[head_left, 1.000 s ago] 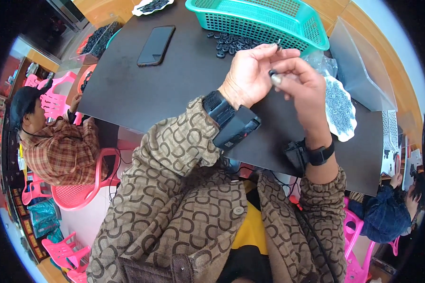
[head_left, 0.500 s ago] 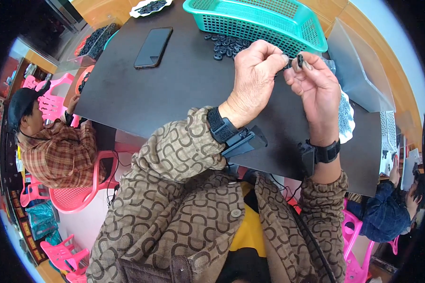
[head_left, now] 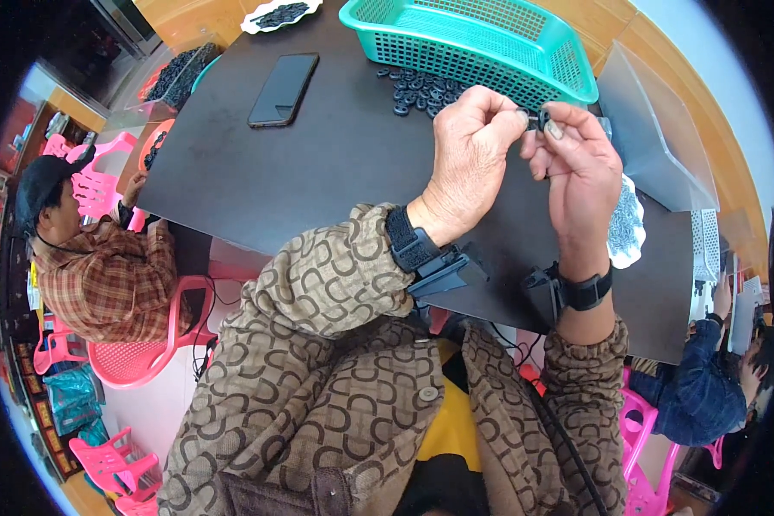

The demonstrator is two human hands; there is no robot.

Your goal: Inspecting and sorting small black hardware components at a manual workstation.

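Both hands are raised over the dark table, fingertips almost meeting. My right hand [head_left: 579, 168] is closed, with a small black ring-shaped part [head_left: 543, 119] pinched between thumb and forefinger. My left hand [head_left: 471, 159] is closed in a pinch, its thumb tip beside that part; what it grips, if anything, is too small to make out. Beyond my left hand lies a pile of small black oval parts [head_left: 414, 90] with holes, against the near side of a green plastic basket [head_left: 482, 69]. Right of my right wrist is a white scalloped plate [head_left: 635, 249] of tiny grey pieces.
A phone [head_left: 284, 90] lies on the dark table [head_left: 335, 172]. Another white plate [head_left: 254, 23] with black pieces stands at the far left edge. A clear plastic bin [head_left: 662, 129] stands at the right. Co-workers sit left [head_left: 103, 258] and right [head_left: 701, 383], near pink chairs.
My right hand has turned slightly and its forefinger now curls over the black part. The two hands' fingertips remain close together. The view has shifted a little.
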